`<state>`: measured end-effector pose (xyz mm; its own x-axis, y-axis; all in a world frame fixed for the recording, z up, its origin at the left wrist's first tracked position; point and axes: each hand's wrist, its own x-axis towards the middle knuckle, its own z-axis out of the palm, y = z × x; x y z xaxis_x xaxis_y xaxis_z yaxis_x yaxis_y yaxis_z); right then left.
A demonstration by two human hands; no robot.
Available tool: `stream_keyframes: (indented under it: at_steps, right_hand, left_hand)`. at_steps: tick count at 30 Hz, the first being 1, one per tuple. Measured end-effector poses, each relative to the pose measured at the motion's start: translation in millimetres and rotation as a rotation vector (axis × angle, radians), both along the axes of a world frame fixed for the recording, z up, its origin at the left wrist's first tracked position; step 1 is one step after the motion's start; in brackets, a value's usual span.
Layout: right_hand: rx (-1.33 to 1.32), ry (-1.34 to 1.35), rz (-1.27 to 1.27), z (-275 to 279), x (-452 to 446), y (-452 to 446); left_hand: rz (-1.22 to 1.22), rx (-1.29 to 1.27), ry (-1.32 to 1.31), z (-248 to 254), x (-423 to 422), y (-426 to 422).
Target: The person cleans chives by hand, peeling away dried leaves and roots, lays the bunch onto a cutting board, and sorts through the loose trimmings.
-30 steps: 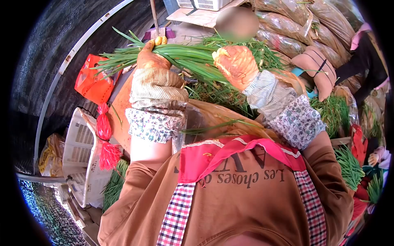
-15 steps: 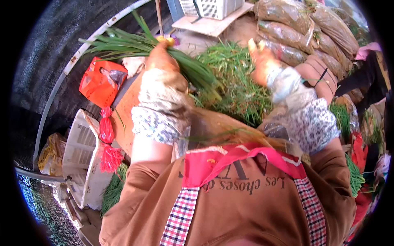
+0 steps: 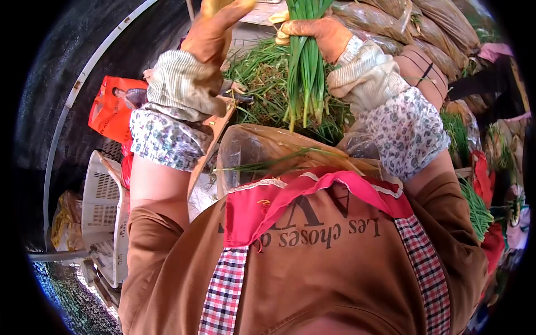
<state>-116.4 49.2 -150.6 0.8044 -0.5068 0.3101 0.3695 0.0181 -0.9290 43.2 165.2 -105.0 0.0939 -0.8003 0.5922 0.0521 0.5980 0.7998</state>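
My right hand (image 3: 318, 36), in an orange glove, is closed around a bunch of garlic chives (image 3: 306, 72). The green leaves run up past the top edge of the view, and the pale stem ends hang downward. My left hand (image 3: 215, 33), gloved the same way, is raised to the left of the bunch, with thumb and fingers apart and nothing visible in it. Part of that hand is cut off by the top edge. Below both hands lies a heap of loose green leaves and trimmings (image 3: 262, 72).
Filled plastic bags (image 3: 385, 22) are stacked at the upper right. A clear brown plastic sheet (image 3: 262, 142) lies before my apron. On the left are an orange bag (image 3: 114, 114), a white crate (image 3: 103, 190) and a board's wooden edge (image 3: 215, 137). More greens (image 3: 474, 209) lie at the right.
The chives were in my left hand at the left, lying sideways. Now my right hand grips them upright over the heap, and my left hand has let go. My view has shifted slightly.
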Motion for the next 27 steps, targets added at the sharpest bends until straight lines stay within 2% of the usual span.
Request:
stream_keyframes:
  at_steps: [2, 3, 4, 5, 6, 7, 8, 10, 12, 13, 15, 16, 18, 19, 21, 22, 23, 24, 27]
  right_hand:
    - [0.155, -0.032, 0.344, 3, -1, -1]
    - [0.246, -0.012, 0.503, 2, 0, 1]
    - [0.338, 0.006, 0.664, 0, 3, 2]
    - [0.407, 0.026, 0.584, -13, 12, 2]
    - [0.343, -0.04, 0.518, -10, 16, 24]
    - [0.412, 0.061, 0.553, -15, 17, 29]
    - [0.343, 0.159, 0.505, -15, 16, 35]
    - [0.067, 0.479, 0.361, -8, 5, 41]
    - [-0.24, 0.678, 0.344, 2, -7, 39]
    - [-0.451, 0.502, 0.277, 8, -17, 49]
    - [-0.447, 0.43, 0.201, 9, -25, 57]
    - [-0.233, 0.541, 0.19, -5, -24, 53]
    - [0.175, 0.551, 0.062, -39, -44, 59]
    - [0.227, 0.503, 0.21, -66, -54, 56]
    - [0.089, 0.647, 0.201, -68, -62, 84]
    - [-0.092, 0.828, 0.034, -46, -58, 116]
    - [-0.115, 0.834, 0.07, -37, -53, 128]
    - [-0.403, 0.874, -0.096, -48, -45, 130]
    - [-0.163, 0.488, -0.045, -72, -37, 133]
  left_hand:
    - [-0.016, 0.3, 0.179, -47, 22, -9]
    - [-0.154, 0.333, 0.154, -64, 14, -6]
    - [-0.424, 0.216, 0.091, -88, 12, -24]
    - [-0.432, 0.315, 0.152, -89, -14, -1]
    - [-0.493, 0.358, 0.249, -110, -19, -1]
    - [-0.66, 0.423, 0.416, -113, -29, 12]
    - [-0.828, 0.484, 0.583, -115, -39, 31]
    - [-0.98, 0.509, 0.704, -115, -49, 57]
    - [-0.99, 0.541, 0.815, -119, -51, 70]
    - [-0.91, 0.547, 0.796, -117, -47, 74]
    - [-0.795, 0.512, 0.786, -119, -41, 76]
    - [-0.712, 0.565, 0.819, -120, -36, 80]
    - [-0.627, 0.489, 0.809, -115, -36, 80]
    - [-0.68, 0.451, 0.814, -117, -30, 77]
    - [-0.484, 0.527, 0.756, -117, -24, 71]
    - [-0.39, 0.589, 0.733, -122, -22, 64]
    - [-0.392, 0.674, 0.729, -134, -16, 53]
    - [-0.237, 0.551, 0.645, -120, -29, 52]
    - [-0.341, 0.347, 0.845, -120, -52, 56]
